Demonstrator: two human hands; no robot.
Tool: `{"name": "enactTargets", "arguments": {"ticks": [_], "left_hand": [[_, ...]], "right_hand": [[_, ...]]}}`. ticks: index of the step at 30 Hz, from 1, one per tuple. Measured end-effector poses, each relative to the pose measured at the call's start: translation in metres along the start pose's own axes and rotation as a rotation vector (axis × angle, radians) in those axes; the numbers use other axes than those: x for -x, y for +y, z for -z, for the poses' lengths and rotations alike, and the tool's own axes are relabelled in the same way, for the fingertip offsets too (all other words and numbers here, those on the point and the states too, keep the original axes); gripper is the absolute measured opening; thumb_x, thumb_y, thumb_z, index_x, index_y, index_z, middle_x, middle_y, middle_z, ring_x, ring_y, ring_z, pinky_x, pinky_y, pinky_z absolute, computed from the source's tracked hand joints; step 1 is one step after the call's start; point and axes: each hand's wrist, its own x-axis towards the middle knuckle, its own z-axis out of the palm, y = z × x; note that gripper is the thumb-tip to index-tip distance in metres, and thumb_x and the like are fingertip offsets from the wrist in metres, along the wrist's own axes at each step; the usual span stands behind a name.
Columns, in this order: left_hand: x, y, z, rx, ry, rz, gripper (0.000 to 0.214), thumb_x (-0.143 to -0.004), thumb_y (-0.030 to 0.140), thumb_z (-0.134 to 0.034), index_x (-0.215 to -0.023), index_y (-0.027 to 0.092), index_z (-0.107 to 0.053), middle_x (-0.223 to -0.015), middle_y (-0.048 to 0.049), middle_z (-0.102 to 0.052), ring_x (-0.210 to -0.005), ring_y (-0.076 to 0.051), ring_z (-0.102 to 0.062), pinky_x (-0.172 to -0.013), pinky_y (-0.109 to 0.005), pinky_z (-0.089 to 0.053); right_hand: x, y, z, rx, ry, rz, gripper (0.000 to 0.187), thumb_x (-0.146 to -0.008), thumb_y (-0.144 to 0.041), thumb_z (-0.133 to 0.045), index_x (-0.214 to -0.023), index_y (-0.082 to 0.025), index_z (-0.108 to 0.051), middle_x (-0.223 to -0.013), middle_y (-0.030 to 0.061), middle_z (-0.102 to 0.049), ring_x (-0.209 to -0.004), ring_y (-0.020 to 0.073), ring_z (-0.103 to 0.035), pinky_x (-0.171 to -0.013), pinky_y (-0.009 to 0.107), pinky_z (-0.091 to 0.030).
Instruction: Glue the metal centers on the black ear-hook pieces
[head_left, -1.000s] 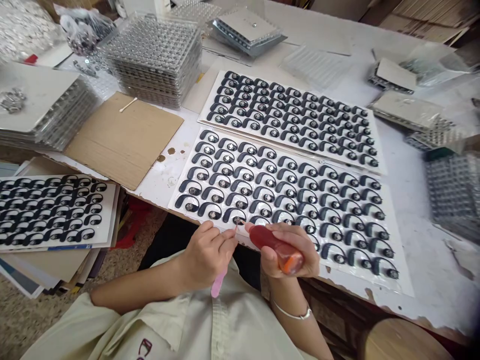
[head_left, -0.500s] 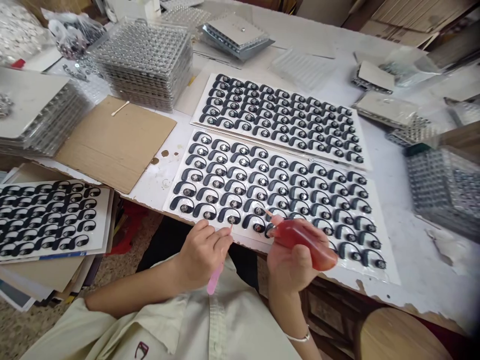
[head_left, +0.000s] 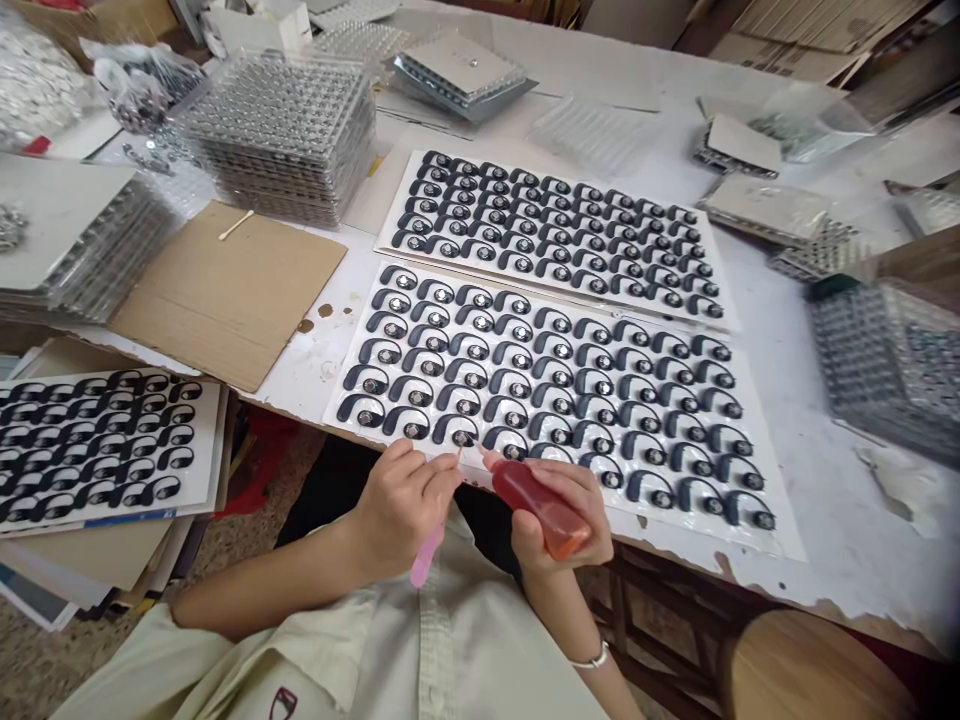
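My left hand point(head_left: 409, 500) is closed around a thin pink stick tool point(head_left: 427, 558), its pale tip pointing up at the near edge of the front sheet point(head_left: 349, 425). My right hand point(head_left: 562, 515) grips a red squeeze bottle point(head_left: 541, 505). The bottle's narrow nozzle points left, close to the stick's tip and a black curved piece point(head_left: 456, 432) in the bottom row. Rows of these black pieces, each with a round silvery centre, cover the sheet. Whether nozzle or tip touches the piece, I cannot tell. A second similar sheet point(head_left: 390, 235) lies just behind.
A cardboard square point(head_left: 232, 300) with a cotton swab point(head_left: 236, 225) on it lies left. Behind stands a tall stack of clear trays point(head_left: 277, 130). More trays point(head_left: 885, 350) sit at right. Lower left are stacked sheets point(head_left: 97, 450); a round wooden stool point(head_left: 814, 670) is lower right.
My right hand has moved left with the red bottle, bringing its nozzle over to the stick's tip. My left hand stays nearly in place. The view has shifted slightly.
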Motion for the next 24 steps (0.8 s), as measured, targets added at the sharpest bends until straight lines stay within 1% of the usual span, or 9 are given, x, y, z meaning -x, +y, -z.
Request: {"name": "enactTargets", "arguments": {"ticks": [5, 10, 14, 18, 24], "left_hand": [[-0.0019, 0.0001, 0.0006, 0.011, 0.007, 0.0, 0.014, -0.083, 0.0, -0.053, -0.091, 0.011, -0.058, -0.09, -0.007, -0.072, -0.056, -0.014, -0.053, -0.058, -0.033, -0.041], [-0.0018, -0.0004, -0.0002, 0.009, 0.009, 0.002, 0.014, -0.084, 0.001, -0.053, -0.092, 0.012, -0.058, -0.089, -0.0065, -0.072, -0.056, -0.014, -0.053, -0.057, -0.033, -0.041], [0.0005, -0.0008, -0.0013, 0.012, 0.003, 0.005, 0.017, -0.084, 0.0, -0.051, -0.093, 0.012, -0.058, -0.091, -0.007, -0.072, -0.059, -0.014, -0.054, -0.059, -0.033, -0.042], [0.0013, -0.0011, -0.0012, 0.014, 0.001, -0.002, 0.018, -0.082, -0.001, -0.051, -0.093, 0.011, -0.057, -0.092, -0.0074, -0.072, -0.06, -0.014, -0.056, -0.061, -0.034, -0.043], [0.0021, -0.0018, -0.0015, 0.015, 0.003, -0.006, 0.018, -0.085, 0.001, -0.05, -0.096, 0.012, -0.057, -0.093, -0.0081, -0.072, -0.061, -0.014, -0.058, -0.06, -0.033, -0.044]], "right_hand": [[0.0002, 0.0003, 0.0007, 0.005, -0.028, 0.012, 0.032, -0.081, -0.041, -0.066, -0.099, -0.015, -0.061, -0.079, 0.0057, -0.065, -0.072, 0.0197, -0.063, -0.059, 0.035, -0.053], [0.0002, 0.0012, 0.0006, 0.011, -0.051, 0.01, 0.033, -0.082, -0.041, -0.066, -0.103, -0.016, -0.061, -0.082, 0.0061, -0.066, -0.073, 0.0196, -0.063, -0.06, 0.036, -0.054], [-0.0005, 0.0001, 0.0, -0.006, -0.058, 0.032, 0.034, -0.081, -0.04, -0.067, -0.105, -0.015, -0.061, -0.082, 0.0059, -0.066, -0.073, 0.0194, -0.064, -0.06, 0.035, -0.055], [-0.0024, -0.0015, -0.0005, -0.006, -0.078, 0.058, 0.034, -0.082, -0.04, -0.067, -0.104, -0.014, -0.061, -0.082, 0.0065, -0.066, -0.074, 0.0193, -0.065, -0.06, 0.035, -0.055], [-0.0058, -0.004, -0.001, 0.021, -0.086, 0.075, 0.032, -0.083, -0.04, -0.065, -0.102, -0.014, -0.061, -0.08, 0.0059, -0.066, -0.073, 0.0193, -0.066, -0.059, 0.034, -0.055]]}}
